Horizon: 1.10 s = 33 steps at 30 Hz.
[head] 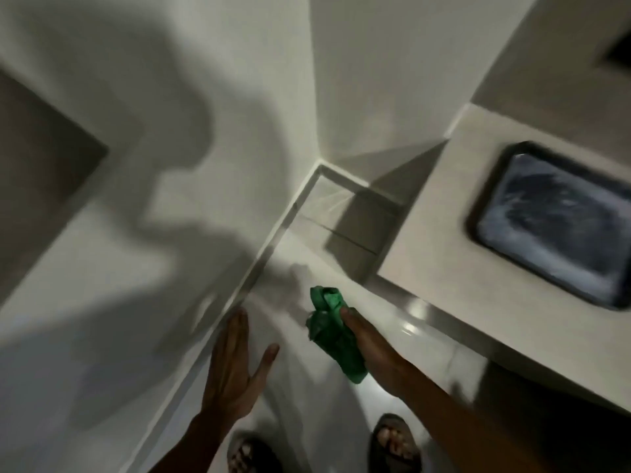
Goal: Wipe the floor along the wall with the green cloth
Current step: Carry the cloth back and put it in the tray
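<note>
The right hand (372, 349) grips the crumpled green cloth (333, 332) above the glossy white floor (307, 254) near the white wall (153, 233); the left hand (232, 367) is spread empty; wiping looks barely begun.

Right hand (372, 349) grips green cloth (336, 336); left hand (232, 367) spread beside wall (136, 233).

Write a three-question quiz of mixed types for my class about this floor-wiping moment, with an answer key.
1. True or false: the left hand holds the green cloth.
2. Multiple choice: the left hand is (A) clenched in a fist, (B) open with fingers stretched out near the foot of the wall, (C) resting on the counter.
3. Short answer: what dark object is set in the counter on the right?

Key
1. False; the right hand grips it.
2. B.
3. A dark rectangular basin or tray; blur hides which.
</note>
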### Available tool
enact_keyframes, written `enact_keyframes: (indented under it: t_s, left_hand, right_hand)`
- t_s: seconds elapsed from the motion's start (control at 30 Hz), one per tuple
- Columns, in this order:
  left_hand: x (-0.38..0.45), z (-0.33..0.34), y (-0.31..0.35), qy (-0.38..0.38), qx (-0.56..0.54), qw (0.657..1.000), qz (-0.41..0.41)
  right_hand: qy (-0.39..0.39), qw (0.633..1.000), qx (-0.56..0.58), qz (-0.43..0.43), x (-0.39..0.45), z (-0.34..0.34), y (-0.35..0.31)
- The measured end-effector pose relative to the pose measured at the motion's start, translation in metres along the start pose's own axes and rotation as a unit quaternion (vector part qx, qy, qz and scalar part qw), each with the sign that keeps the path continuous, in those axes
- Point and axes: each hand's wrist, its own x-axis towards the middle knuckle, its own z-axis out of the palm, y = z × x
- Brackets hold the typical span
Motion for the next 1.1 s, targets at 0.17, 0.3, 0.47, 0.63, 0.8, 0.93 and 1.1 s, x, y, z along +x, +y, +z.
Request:
enact_keyframes:
  t_s: [0.17,0.3,0.47,0.63,0.8,0.93,1.1]
  left_hand:
    - [-0.024,-0.066,0.090,-0.011,0.018,0.996,0.085]
    - [-0.044,-0.096,0.173,-0.005,0.010,0.989,0.146]
    - [-0.038,-0.095,0.268,-0.002,0.012,0.974,0.225]
    - [-0.005,-0.065,0.336,-0.029,0.032,0.962,0.268]
    - [0.036,-0.023,0.364,-0.054,0.074,0.943,0.319]
    - [0.074,0.009,0.360,-0.035,0.140,0.910,0.388]
    - [0.082,0.026,0.348,0.024,0.189,0.880,0.436]
  right_hand:
    - [0.054,0.989,0.137,-0.026,-0.118,-0.006,-0.060]
    - [0.118,0.975,0.172,-0.075,-0.201,-0.035,-0.105]
    - [0.241,0.950,0.130,-0.152,-0.269,-0.099,-0.173]
    - [0.372,0.897,-0.032,-0.237,-0.275,-0.170,-0.218]
    - [0.512,0.792,-0.220,-0.248,-0.225,-0.220,-0.226]
    - [0.444,0.808,-0.370,-0.113,-0.155,-0.223,-0.197]
    - [0.415,0.780,-0.460,-0.089,-0.114,-0.206,-0.148]
